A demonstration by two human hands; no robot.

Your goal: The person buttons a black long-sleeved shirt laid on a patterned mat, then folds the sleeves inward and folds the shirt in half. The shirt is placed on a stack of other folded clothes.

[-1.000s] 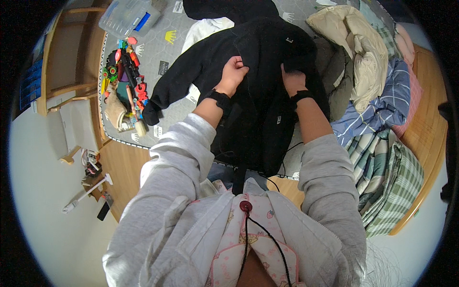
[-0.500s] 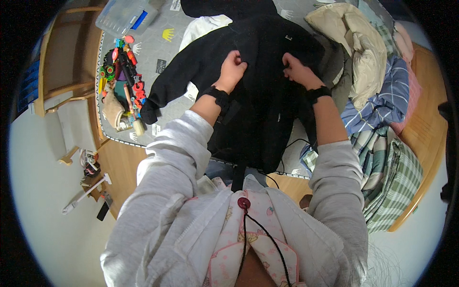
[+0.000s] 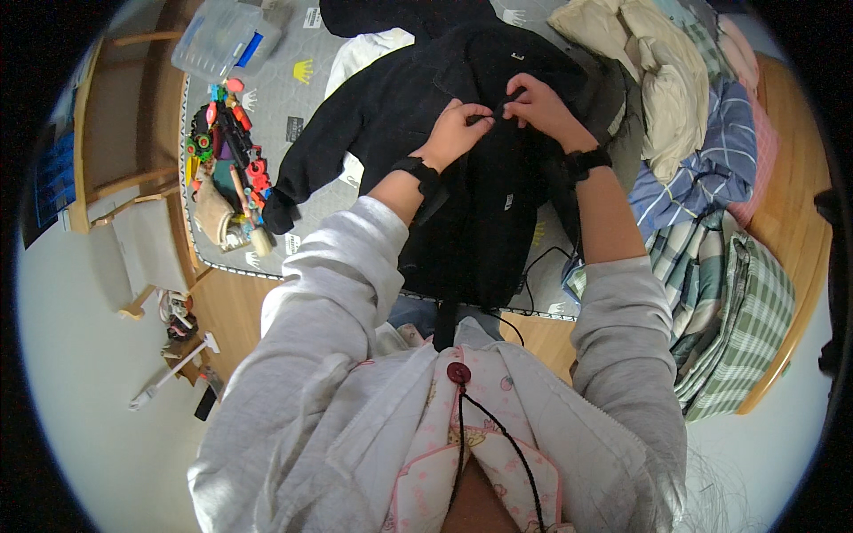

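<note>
A black jacket [image 3: 471, 213] lies spread front up over the grey patterned cover [image 3: 280, 80], one sleeve stretched toward the left. At the middle of its front, my left hand [image 3: 456, 133] pinches the fabric along the opening. Close beside it on the right, my right hand [image 3: 540, 112] pinches the opposite front edge between thumb and fingers. The fingertips of both hands are a short gap apart. Whether a button or a fastener sits between them is too small to make out. White cloth [image 3: 369, 55] shows from under the jacket.
Several small toys [image 3: 233, 147] lie at the left edge, below a clear plastic box [image 3: 216, 40]. To the right are a beige puffy garment [image 3: 662, 98], blue checked cloth [image 3: 702, 164] and green plaid cloth [image 3: 742, 311]. A thin black cable [image 3: 528, 286] runs near the front edge.
My hands have come together from further apart over the jacket's front, now pinching its two edges. The front edges are drawn closer, and the view has shifted slightly.
</note>
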